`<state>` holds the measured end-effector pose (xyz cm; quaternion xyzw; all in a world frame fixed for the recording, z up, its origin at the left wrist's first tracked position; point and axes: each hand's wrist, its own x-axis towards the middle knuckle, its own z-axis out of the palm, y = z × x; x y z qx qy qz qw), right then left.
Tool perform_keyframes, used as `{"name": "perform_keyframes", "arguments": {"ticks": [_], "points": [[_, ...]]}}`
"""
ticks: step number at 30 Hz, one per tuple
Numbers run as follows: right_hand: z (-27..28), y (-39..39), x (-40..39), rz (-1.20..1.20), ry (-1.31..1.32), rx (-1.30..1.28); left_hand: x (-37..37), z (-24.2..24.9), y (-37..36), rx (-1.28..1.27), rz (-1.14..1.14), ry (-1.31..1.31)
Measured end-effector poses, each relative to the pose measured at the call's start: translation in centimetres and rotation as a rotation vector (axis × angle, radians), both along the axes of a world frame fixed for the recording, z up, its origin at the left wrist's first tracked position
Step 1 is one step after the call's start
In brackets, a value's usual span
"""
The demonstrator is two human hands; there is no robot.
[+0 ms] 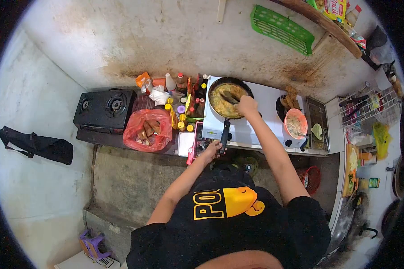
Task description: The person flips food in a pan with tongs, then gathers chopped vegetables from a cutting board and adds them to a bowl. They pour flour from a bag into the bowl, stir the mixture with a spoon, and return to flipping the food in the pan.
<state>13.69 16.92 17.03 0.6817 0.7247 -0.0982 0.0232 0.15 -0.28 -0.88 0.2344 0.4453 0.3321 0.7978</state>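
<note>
A black frying pan (212, 101) sits on the white gas stove (267, 110), with a yellowish, bubbling food (224, 109) covering its inside. My left hand (210, 153) is closed around the end of the pan's long black handle (225, 134). Over the pan's right side, my right hand (247, 106) grips a dark utensil (230, 97) that looks like a spatula. Its working end rests in the food, and my fingers hide its grip. To the right, an orange bowl (296, 124) of pale batter holds a spoon, beside browned fried pieces (291, 96).
Left of the stove stand several sauce bottles (181, 83), a red plastic bag (149, 130) with brown pieces inside, and a white-lidded box (186, 144). A black two-burner stove (104, 109) lies farther left. A green rack (282, 30) hangs on the wall; a wire rack (367, 107) stands right.
</note>
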Motion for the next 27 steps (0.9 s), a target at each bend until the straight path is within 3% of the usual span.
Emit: {"name": "perform_keyframes", "arguments": {"ticks": [4,11,16,18,21,27], "points": [[-0.9,0.9,1.5,-0.011,0.023,0.117,0.1,0.5,0.1,-0.019,-0.022,0.035],[-5.2,2.2,0.0,-0.051,-0.012,0.081,0.2,1.0,0.3,-0.057,-0.006,0.031],[-2.1,2.3,2.1,-0.072,0.071,0.030,0.0,0.7,0.2,-0.044,-0.003,0.020],[-2.0,1.2,4.0,-0.097,0.173,0.129,-0.2,0.6,0.2,-0.040,0.005,-0.019],[-2.5,-0.6,6.2,-0.139,0.459,-0.207,-0.4,0.7,0.0,-0.009,-0.012,-0.047],[-4.7,-4.8,2.8,-0.167,0.281,-0.038,-0.2,1.6,0.4,-0.074,-0.029,-0.027]]}}
